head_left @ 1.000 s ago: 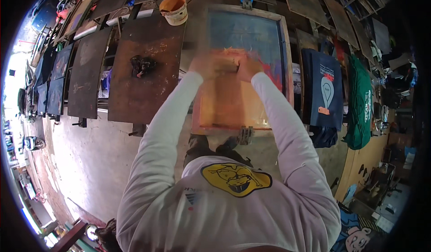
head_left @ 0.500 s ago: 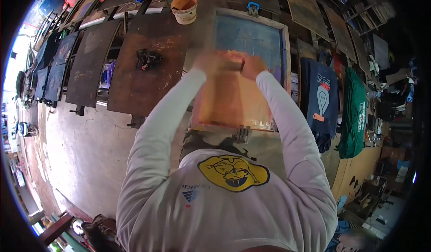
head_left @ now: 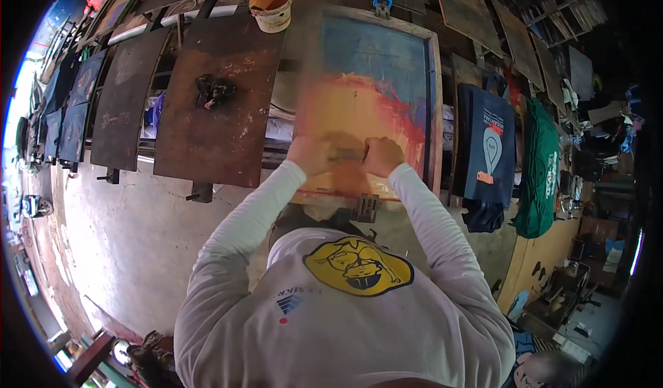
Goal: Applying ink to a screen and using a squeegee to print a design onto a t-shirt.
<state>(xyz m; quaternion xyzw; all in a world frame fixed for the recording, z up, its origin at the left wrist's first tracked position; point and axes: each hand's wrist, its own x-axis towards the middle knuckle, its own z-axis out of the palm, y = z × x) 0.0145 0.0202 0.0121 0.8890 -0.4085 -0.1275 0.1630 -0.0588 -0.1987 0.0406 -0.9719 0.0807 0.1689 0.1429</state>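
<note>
In front of me lies a screen-printing frame (head_left: pixel 434 105) with pale wooden sides. Its mesh (head_left: pixel 373 51) is blue-grey at the far part, and orange and red ink (head_left: pixel 397 108) is smeared over the middle and near part. My left hand (head_left: pixel 311 154) and my right hand (head_left: pixel 384 156) are closed on a squeegee (head_left: pixel 348 154), one at each end, low over the near part of the mesh. The squeegee's lower edge is blurred. A hinge clamp (head_left: pixel 367 208) grips the frame's near edge, and a blue-handled clamp (head_left: pixel 382 4) its far edge.
Dark printing boards (head_left: pixel 214 111) stand in a row to the left, one bearing a crumpled black cloth (head_left: pixel 214 91). An ink-stained bucket (head_left: pixel 271 11) sits beyond. On the right hang a navy printed bag (head_left: pixel 489 146) and green fabric (head_left: pixel 539 170).
Both hands have drawn the squeegee toward me, from the middle of the mesh to its near part. Red and orange ink shows where they were.
</note>
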